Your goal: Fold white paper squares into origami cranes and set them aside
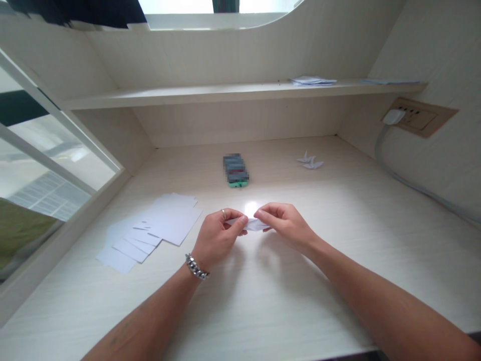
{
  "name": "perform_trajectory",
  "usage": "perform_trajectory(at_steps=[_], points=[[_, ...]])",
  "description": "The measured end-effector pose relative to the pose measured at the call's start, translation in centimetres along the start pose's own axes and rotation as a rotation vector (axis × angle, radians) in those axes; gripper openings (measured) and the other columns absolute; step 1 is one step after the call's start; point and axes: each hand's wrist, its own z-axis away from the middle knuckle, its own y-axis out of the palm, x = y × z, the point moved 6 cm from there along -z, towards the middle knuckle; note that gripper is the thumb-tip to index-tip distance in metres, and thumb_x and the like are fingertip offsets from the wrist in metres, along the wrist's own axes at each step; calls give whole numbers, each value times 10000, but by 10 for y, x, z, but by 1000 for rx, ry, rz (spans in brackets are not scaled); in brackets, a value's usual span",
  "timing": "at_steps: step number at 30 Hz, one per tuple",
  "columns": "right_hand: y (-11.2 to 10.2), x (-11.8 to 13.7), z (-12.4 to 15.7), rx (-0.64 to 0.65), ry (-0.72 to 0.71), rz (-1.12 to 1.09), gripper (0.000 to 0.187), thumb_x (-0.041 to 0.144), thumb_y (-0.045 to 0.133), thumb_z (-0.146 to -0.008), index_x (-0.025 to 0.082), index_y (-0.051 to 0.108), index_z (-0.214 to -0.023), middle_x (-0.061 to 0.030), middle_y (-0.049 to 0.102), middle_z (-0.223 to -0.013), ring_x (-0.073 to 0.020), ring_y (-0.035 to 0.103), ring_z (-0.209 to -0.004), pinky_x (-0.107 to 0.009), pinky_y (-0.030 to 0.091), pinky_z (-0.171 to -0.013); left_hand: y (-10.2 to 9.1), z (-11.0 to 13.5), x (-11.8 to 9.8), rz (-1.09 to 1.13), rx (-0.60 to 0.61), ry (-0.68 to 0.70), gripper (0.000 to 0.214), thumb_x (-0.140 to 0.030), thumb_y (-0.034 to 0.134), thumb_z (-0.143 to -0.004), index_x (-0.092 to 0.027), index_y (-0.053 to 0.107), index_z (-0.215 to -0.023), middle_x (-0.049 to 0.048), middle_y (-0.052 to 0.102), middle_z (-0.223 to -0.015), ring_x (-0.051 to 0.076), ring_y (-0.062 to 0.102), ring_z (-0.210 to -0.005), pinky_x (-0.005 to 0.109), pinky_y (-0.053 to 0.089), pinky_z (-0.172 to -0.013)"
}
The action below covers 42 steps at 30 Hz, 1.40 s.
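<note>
A small folded piece of white paper (256, 225) is held between my two hands, just above the pale desk. My left hand (221, 231), with a ring and a chain bracelet, pinches its left end between thumb and fingers. At the other end, my right hand (283, 222) has thumb and fingertips closed on the paper. The fingers cover both ends, so its full shape is hidden. Several flat white paper sheets (176, 218) lie fanned out to the left of my left hand. Farther back on the right sit small folded paper cranes (310, 161).
A phone-like object (236, 170), blurred out, with a green edge lies beyond my hands. Above the desk (376, 240) runs a shelf (210, 95) with a paper stack (313, 80). A plug (394, 117) sits in the right wall socket, its cable (409, 184) trailing along the side.
</note>
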Motion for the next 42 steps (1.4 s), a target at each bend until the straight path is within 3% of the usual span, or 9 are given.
perform_trajectory(at_steps=[4, 10, 15, 19, 30, 37, 42], points=[[4, 7, 5, 19, -74, 172, 166, 277, 576, -839, 156, 661, -764, -30, 652, -721, -144, 579, -672, -256, 442, -607, 2, 1, 0, -11, 19, 5, 225, -352, 684, -780, -128, 682, -773, 61, 718, -735, 170, 693, -642, 258, 553, -607], [2, 10, 6, -19, -102, 223, 156, 253, 567, -842, 158, 660, -760, -38, 671, -745, -152, 594, -695, -260, 442, -620, 4, -1, 2, 33, 40, 14, 218, -336, 689, -773, -121, 691, -801, 77, 728, -767, 173, 689, -666, 273, 557, -644], [5, 10, 7, 21, -95, 199, 141, 245, 576, -835, 155, 681, -806, -47, 699, -790, -158, 627, -738, -256, 458, -648, 3, 1, -5, -125, 9, 100, 192, -323, 655, -797, -135, 692, -794, 74, 731, -753, 177, 679, -673, 264, 528, -623], [5, 13, 8, 23, -123, 269, 128, 225, 585, -813, 163, 676, -747, -14, 666, -695, -130, 574, -645, -236, 407, -578, 5, 4, -7, -183, 37, 131, 190, -326, 640, -805, -147, 698, -777, 71, 730, -743, 181, 674, -662, 269, 519, -616], [-3, 3, 4, 44, -5, 199, 137, 191, 582, -736, 152, 713, -723, -21, 682, -672, -143, 585, -627, -233, 400, -552, 4, 2, -6, -9, 58, 74, 186, -320, 683, -768, -135, 690, -751, 69, 728, -703, 162, 676, -619, 251, 539, -589], [-11, 2, 0, -10, -23, 168, 130, 225, 593, -769, 147, 695, -742, -27, 669, -684, -150, 595, -651, -251, 433, -592, -4, 0, -4, -37, -6, 66, 202, -323, 686, -772, -121, 689, -777, 66, 716, -703, 159, 669, -619, 247, 524, -583], [-1, 10, 3, 17, -72, 187, 170, 280, 571, -822, 155, 670, -762, -32, 665, -720, -149, 591, -670, -259, 439, -615, 1, 0, -4, -20, 32, 67, 192, -324, 663, -783, -135, 685, -759, 64, 718, -720, 160, 666, -629, 253, 524, -599]])
